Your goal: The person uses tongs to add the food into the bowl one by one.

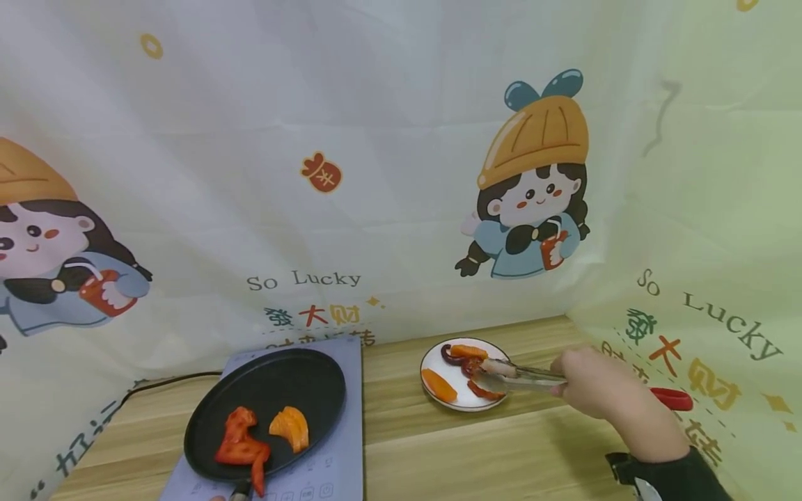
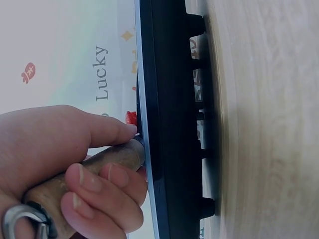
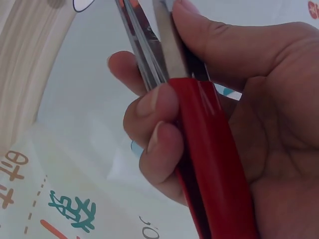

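The right hand grips tongs at the plate; the left hand's fingers curl round the pan handle. A slack squeeze could drop food.

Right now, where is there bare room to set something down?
The widest bare patch is the table in front of the plate, between the cooker and the right sleeve; a narrower strip lies between cooker and plate. Crowded: the plate, with food and the right hand's tongs, and the cooker, mostly under the pan, whose handle the left hand grips.
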`<state>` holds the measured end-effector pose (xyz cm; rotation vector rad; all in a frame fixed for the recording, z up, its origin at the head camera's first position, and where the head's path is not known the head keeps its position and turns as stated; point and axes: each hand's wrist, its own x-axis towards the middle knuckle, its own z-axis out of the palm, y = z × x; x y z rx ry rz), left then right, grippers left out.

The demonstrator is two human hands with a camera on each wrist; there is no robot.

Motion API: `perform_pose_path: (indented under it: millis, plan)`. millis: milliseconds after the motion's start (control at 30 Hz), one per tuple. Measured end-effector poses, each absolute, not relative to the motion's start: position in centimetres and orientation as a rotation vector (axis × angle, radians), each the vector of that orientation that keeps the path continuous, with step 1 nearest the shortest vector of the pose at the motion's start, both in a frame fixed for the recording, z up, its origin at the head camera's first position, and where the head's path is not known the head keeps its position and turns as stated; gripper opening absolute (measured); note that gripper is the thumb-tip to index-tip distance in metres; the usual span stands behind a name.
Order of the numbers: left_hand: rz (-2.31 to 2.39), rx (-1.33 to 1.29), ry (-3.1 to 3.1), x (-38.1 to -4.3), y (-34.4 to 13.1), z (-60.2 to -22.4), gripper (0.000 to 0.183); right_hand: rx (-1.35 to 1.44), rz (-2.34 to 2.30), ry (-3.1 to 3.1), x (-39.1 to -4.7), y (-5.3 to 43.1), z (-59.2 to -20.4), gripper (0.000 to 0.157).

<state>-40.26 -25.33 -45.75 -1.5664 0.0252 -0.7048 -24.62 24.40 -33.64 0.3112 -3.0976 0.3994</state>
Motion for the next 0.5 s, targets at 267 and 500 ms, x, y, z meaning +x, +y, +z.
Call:
perform_pose_path:
  millis: [267,500]
  plan:
    - [-0.679,-1.571,-0.028,-39.7,-25.2,-45.4,0.064,0.329,0.212,-3.085,-24.7,23.5,-34.6,0.010]
    - [-0.687,-1.532,-0.050,-39.5,-25.2,-45.8,0.069,0.333,0.199,-3.070,-24.5,22.8,-35.0,0.005]
